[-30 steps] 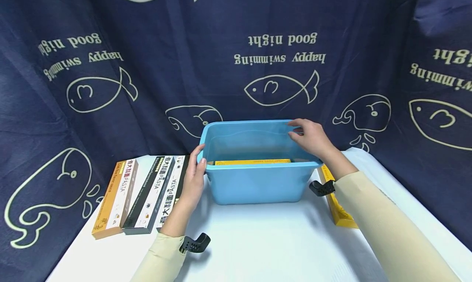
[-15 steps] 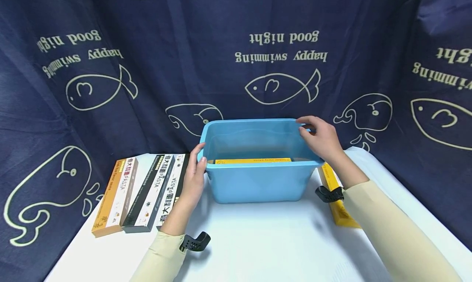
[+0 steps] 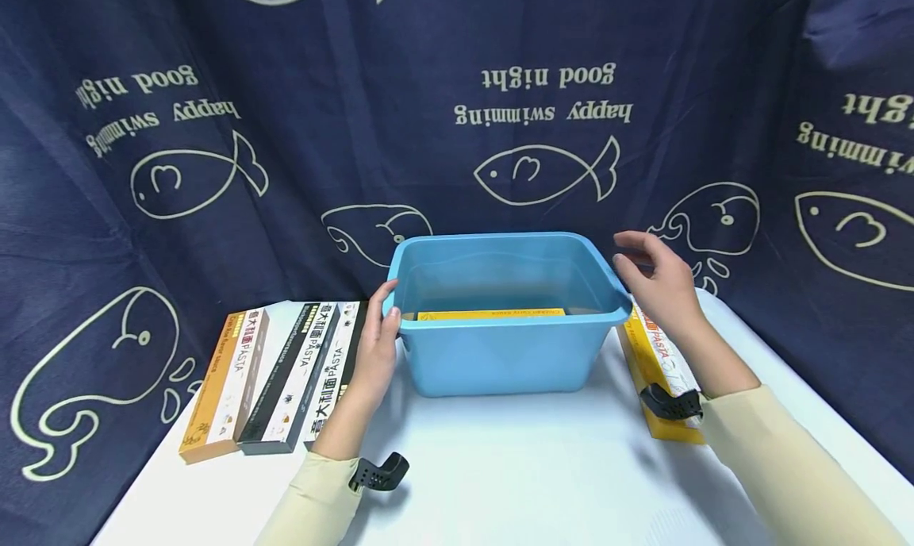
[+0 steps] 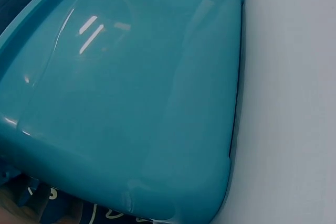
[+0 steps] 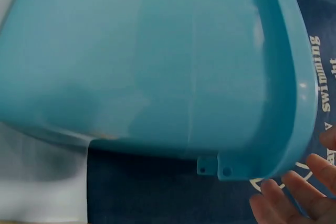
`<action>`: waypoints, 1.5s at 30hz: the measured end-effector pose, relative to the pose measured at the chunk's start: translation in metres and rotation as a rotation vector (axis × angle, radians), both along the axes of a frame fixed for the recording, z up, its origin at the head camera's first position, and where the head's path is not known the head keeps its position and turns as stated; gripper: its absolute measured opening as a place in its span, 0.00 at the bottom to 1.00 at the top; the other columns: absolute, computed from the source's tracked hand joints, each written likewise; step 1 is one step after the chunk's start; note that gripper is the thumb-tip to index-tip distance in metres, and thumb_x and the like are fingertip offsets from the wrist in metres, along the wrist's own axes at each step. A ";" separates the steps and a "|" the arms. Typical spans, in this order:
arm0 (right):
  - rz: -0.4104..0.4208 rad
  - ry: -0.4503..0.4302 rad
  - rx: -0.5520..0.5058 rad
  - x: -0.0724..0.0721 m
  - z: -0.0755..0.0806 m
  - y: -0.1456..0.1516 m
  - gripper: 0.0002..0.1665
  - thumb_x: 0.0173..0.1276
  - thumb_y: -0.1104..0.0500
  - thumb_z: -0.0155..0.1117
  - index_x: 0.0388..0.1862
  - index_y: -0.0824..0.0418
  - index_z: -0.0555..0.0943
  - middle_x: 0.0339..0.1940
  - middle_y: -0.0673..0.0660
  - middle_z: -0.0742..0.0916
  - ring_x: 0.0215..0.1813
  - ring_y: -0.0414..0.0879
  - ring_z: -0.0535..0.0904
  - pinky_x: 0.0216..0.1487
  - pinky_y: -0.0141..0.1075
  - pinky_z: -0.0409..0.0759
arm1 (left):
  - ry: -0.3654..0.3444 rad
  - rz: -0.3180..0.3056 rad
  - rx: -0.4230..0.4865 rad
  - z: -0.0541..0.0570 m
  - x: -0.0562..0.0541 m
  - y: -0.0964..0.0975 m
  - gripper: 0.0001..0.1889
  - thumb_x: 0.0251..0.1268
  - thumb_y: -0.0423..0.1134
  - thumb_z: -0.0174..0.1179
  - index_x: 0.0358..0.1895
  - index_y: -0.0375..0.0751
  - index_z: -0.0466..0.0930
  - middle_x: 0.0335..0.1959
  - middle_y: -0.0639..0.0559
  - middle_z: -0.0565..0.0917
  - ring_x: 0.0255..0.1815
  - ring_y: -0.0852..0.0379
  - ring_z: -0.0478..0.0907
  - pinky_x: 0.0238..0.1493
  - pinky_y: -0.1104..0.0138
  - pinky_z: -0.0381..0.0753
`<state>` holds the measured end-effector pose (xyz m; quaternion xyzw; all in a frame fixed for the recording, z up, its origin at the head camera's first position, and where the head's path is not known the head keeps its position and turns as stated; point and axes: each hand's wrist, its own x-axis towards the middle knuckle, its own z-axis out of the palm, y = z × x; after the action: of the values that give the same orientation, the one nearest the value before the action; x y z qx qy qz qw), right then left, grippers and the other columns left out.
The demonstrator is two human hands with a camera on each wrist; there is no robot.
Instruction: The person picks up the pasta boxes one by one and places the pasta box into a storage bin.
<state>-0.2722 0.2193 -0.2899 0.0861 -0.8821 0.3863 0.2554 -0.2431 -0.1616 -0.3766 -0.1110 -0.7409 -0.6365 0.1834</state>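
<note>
A blue plastic bin (image 3: 500, 359) stands upright on the white table, with a yellow box (image 3: 493, 314) inside, just showing over its near rim. My left hand (image 3: 374, 347) holds the bin's left near corner, fingertips at the side rim and thumb on the front. To the right of the bin, my right hand (image 3: 664, 292) is in the air, fingers loosely bent around nothing. Below it lies a yellow and white pasta box (image 3: 646, 363), partly covered by the hand and wrist. In the right wrist view, the fingers (image 5: 302, 190) show near a corner of the bin's rim.
Left of the bin lie an orange and white pasta box (image 3: 223, 387), a black and white one (image 3: 289, 383) and another black and white one (image 3: 332, 371), which my left arm partly covers. A dark blue fish-print curtain (image 3: 443, 70) hangs behind the table (image 3: 514, 467).
My right hand has moved off the bin's right side and further right, over the yellow pasta box. The left hand and the bin stay in place.
</note>
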 end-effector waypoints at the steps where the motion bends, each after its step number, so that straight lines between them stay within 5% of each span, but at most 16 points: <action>1: -0.003 0.000 -0.007 0.002 0.000 0.002 0.24 0.78 0.52 0.53 0.68 0.59 0.73 0.67 0.62 0.79 0.66 0.61 0.76 0.66 0.58 0.75 | 0.000 0.000 -0.001 0.000 0.000 0.000 0.26 0.77 0.50 0.41 0.76 0.61 0.59 0.77 0.49 0.60 0.71 0.39 0.64 0.71 0.42 0.65; 26: -0.065 -0.048 -0.009 0.035 -0.038 0.045 0.33 0.77 0.55 0.54 0.76 0.62 0.59 0.70 0.69 0.73 0.65 0.69 0.73 0.60 0.67 0.73 | 0.028 0.003 0.000 -0.001 0.001 0.002 0.26 0.78 0.48 0.40 0.76 0.58 0.58 0.77 0.48 0.61 0.70 0.37 0.65 0.70 0.42 0.65; 45: -0.001 -0.277 0.024 0.042 -0.073 0.059 0.48 0.75 0.50 0.59 0.80 0.67 0.45 0.73 0.77 0.63 0.67 0.74 0.67 0.61 0.67 0.72 | 0.009 0.018 -0.010 -0.001 0.001 0.001 0.26 0.77 0.50 0.41 0.75 0.62 0.59 0.77 0.50 0.61 0.70 0.36 0.66 0.70 0.42 0.65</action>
<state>-0.2305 0.2786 -0.3626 0.0347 -0.9135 0.3838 0.1305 -0.2419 -0.1605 -0.3781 -0.1083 -0.7442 -0.6306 0.1919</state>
